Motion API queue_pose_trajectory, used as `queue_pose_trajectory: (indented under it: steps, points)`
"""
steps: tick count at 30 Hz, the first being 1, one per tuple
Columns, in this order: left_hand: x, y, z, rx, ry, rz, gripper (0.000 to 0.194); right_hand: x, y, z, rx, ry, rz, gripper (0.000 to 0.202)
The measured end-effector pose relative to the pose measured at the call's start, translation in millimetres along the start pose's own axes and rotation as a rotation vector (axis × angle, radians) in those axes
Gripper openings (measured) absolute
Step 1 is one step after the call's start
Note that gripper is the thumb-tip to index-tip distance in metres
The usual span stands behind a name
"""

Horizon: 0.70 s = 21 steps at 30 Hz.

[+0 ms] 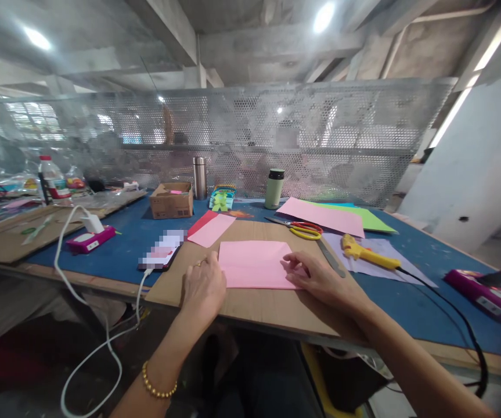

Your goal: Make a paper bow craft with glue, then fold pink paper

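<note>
A folded sheet of pink paper (254,264) lies flat on a brown cardboard sheet (259,307) in front of me. My left hand (204,284) is closed at the paper's left edge, its fingers bent against the side. At the right edge, my right hand (313,278) holds the paper's near corner with curved fingers and thumb. Its fingertips are slightly apart on top. Just beyond the paper are scissors (306,230) with red and yellow handles. A grey metal blade-like tool (332,258) lies beside my right hand.
To the right are a yellow glue gun (367,253) and a purple power strip (485,293). On the left lie a phone (163,249) with a white cable and another purple power strip (91,239). Behind stand a cardboard box (172,203), a steel flask (199,179) and a green cup (274,190).
</note>
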<state>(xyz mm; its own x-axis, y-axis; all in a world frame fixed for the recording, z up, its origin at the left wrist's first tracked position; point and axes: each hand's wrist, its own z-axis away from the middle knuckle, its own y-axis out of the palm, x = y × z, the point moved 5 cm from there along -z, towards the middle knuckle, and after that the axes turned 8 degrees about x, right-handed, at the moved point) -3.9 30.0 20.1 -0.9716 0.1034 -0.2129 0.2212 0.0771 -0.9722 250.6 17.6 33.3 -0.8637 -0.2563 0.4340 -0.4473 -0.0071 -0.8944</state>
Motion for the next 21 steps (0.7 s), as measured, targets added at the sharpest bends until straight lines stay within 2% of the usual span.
queue_pose_trajectory:
  steps: [5,9,13,16,18,21]
  points:
    - [2,-0.5,5,-0.036,-0.018,0.024,0.023,-1,0,0,-0.023,-0.007,-0.009,0.033]
    - [3,0.4,12,-0.16,0.024,0.074,0.02,-2,0,0,-0.023,-0.018,-0.01,0.034]
    - [1,1.7,17,-0.279,0.227,0.088,0.028,-6,2,-1,-0.024,-0.025,-0.021,0.034]
    - [-2,4.4,18,-0.28,0.408,0.105,0.036,-8,3,-1,-0.026,-0.012,-0.026,0.035]
    - [-2,5.6,18,-0.27,0.47,0.115,0.036,-7,3,0,-0.021,0.003,-0.025,0.036]
    - [-2,6.6,20,-0.267,0.481,0.065,0.034,-4,2,4,-0.019,0.029,-0.034,0.035]
